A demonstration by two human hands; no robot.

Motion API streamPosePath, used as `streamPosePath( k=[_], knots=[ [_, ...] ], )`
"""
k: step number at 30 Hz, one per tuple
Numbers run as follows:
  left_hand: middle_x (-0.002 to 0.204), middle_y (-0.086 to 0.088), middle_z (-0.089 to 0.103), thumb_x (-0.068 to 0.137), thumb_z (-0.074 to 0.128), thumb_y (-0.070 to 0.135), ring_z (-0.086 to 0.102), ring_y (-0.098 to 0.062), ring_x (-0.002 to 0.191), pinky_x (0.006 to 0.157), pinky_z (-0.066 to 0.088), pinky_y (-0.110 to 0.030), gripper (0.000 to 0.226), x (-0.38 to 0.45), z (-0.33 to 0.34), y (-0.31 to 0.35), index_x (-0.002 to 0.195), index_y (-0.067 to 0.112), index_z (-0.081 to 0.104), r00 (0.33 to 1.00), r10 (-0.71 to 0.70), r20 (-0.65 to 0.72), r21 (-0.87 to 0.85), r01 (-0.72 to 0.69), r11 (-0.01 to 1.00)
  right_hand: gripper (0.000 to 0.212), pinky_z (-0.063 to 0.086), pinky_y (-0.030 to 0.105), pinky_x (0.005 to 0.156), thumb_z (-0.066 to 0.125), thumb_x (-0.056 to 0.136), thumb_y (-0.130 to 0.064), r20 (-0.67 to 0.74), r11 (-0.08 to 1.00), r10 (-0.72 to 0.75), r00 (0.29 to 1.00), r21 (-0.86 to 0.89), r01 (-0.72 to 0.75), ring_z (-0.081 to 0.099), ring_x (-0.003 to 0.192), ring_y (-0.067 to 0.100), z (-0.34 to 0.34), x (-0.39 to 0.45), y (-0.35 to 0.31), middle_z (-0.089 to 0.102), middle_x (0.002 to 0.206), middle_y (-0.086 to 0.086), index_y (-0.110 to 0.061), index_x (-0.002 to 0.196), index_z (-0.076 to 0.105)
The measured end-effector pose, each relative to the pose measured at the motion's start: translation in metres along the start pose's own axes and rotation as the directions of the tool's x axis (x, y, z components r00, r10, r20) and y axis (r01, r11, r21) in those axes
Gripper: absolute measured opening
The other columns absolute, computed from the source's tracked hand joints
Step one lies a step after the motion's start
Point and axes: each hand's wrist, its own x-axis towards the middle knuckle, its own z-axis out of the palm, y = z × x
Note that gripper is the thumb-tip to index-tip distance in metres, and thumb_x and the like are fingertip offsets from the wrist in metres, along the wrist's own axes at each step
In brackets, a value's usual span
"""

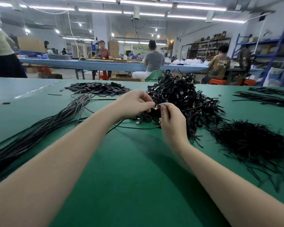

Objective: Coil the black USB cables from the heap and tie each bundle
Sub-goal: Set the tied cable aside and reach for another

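Both hands, left hand (134, 102) and right hand (171, 119), grip clamped on a thin glossy black cable (159, 104).

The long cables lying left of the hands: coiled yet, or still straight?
Straight: the long cables lie stretched side by side across the green table, with no loops or ties.

Ceiling strip lights (147, 4), blue shelving (272, 51) (right), long workbench (88, 63)

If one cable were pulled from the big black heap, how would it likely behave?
Probably floppy: the strands in the heap of cables droop and curl. Likely snag-prone, since they interlock. The loose USB plug end may swing.
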Motion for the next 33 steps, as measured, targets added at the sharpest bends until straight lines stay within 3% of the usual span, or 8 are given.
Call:
streamPosePath(
  k=[8, 14, 19, 24, 27, 29, 31, 33],
  knots=[
    [0.079, 0.003, 0.073, 0.083, 0.073, 0.019, 0.057, -0.004, 0.055, 0.051, 0.048, -0.017, 0.014, -0.014, -0.057, -0.057, 0.097, 0.018, 0.072, 0.949, -0.281, 0.141, -0.149, 0.301, 0.942, 0.027, 0.035, 0.023, 0.047, 0.037, 0.103, -0.028, -0.273, 0.918, 0.396, 0.877, 0.089, -0.387, 0.041, 0.049, 0.008, -0.016, 0.008, 0.038, 0.05, 0.065, -0.006, -0.015, 0.103, 0.061],
    [0.064, 0.005, 0.061, 0.066, 0.08, 0.024, 0.053, -0.003, 0.049, 0.051, 0.049, -0.016, 0.013, -0.007, -0.068, -0.059, 0.063, 0.015, 0.071, 0.928, -0.367, -0.062, -0.949, 0.058, 0.309, 0.022, 0.026, 0.015, 0.039, 0.044, 0.1, -0.032, 0.097, 0.985, 0.156, 0.983, 0.052, -0.162, 0.034, 0.04, 0.002, 0.002, -0.009, 0.013, 0.045, 0.052, -0.011, -0.025, 0.085, 0.059],
    [0.07, 0.004, 0.056, 0.095, 0.049, 0.047, 0.052, -0.009, 0.063, 0.06, 0.049, -0.021, 0.036, -0.004, -0.064, -0.045, 0.084, 0.024, 0.076, 0.94, -0.333, -0.071, -0.911, 0.075, 0.406, 0.022, 0.022, 0.017, 0.042, 0.05, 0.099, -0.027, 0.347, 0.997, -0.008, 0.938, 0.079, -0.02, 0.029, 0.042, 0.005, 0.013, -0.024, 0.004, 0.04, 0.047, -0.013, -0.022, 0.081, 0.063],
    [0.055, 0.011, 0.052, 0.102, 0.034, 0.038, 0.052, -0.002, 0.049, 0.048, 0.041, -0.015, 0.047, -0.016, -0.081, -0.024, 0.068, 0.021, 0.062, 0.999, -0.039, 0.022, -0.973, 0.03, 0.227, 0.022, 0.025, 0.021, 0.045, 0.055, 0.096, -0.033, 0.512, 0.999, 0.053, 0.857, -0.03, -0.045, 0.033, 0.046, 0.005, 0.015, -0.027, 0.004, 0.045, 0.048, -0.012, -0.029, 0.083, 0.072],
    [0.044, 0.008, 0.051, 0.094, 0.044, 0.041, 0.044, 0.001, 0.036, 0.04, 0.03, -0.014, 0.043, -0.028, -0.091, -0.018, 0.067, 0.02, 0.07, 0.894, 0.186, 0.409, -0.791, 0.246, 0.56, 0.034, 0.031, 0.025, 0.048, 0.058, 0.091, -0.044, 0.368, 0.988, 0.151, 0.917, -0.028, -0.152, 0.04, 0.049, 0.009, 0.011, -0.022, 0.003, 0.045, 0.049, -0.01, -0.022, 0.068, 0.067],
    [0.058, 0.002, 0.066, 0.093, 0.042, 0.048, 0.053, -0.006, 0.043, 0.044, 0.034, -0.016, 0.047, -0.029, -0.075, -0.017, 0.088, 0.016, 0.077, 0.759, -0.062, 0.648, -0.3, 0.33, 0.895, 0.039, 0.029, 0.021, 0.047, 0.063, 0.088, -0.043, 0.225, 0.987, 0.151, 0.963, 0.025, -0.161, 0.035, 0.047, 0.004, 0.007, -0.017, -0.001, 0.04, 0.048, -0.012, -0.017, 0.059, 0.057],
    [0.088, -0.003, 0.075, 0.099, 0.025, 0.052, 0.066, -0.009, 0.067, 0.055, 0.042, -0.019, 0.058, -0.026, -0.048, -0.014, 0.111, 0.017, 0.07, 0.658, -0.397, 0.64, 0.138, 0.41, 0.902, 0.039, 0.028, 0.019, 0.046, 0.064, 0.089, -0.038, 0.13, 0.992, 0.09, 0.987, 0.072, -0.1, 0.032, 0.048, 0.003, 0.006, -0.015, -0.008, 0.039, 0.049, -0.012, -0.015, 0.06, 0.053],
    [0.109, -0.006, 0.072, 0.102, 0.017, 0.051, 0.066, -0.009, 0.084, 0.068, 0.042, -0.023, 0.056, -0.02, -0.025, -0.013, 0.13, 0.02, 0.054, 0.738, -0.439, 0.513, 0.141, 0.432, 0.891, 0.033, 0.03, 0.021, 0.048, 0.056, 0.095, -0.031, 0.109, 0.995, -0.022, 0.994, 0.098, 0.011, 0.036, 0.05, 0.003, 0.009, -0.018, -0.018, 0.046, 0.053, -0.005, -0.011, 0.068, 0.058]
  ],
)
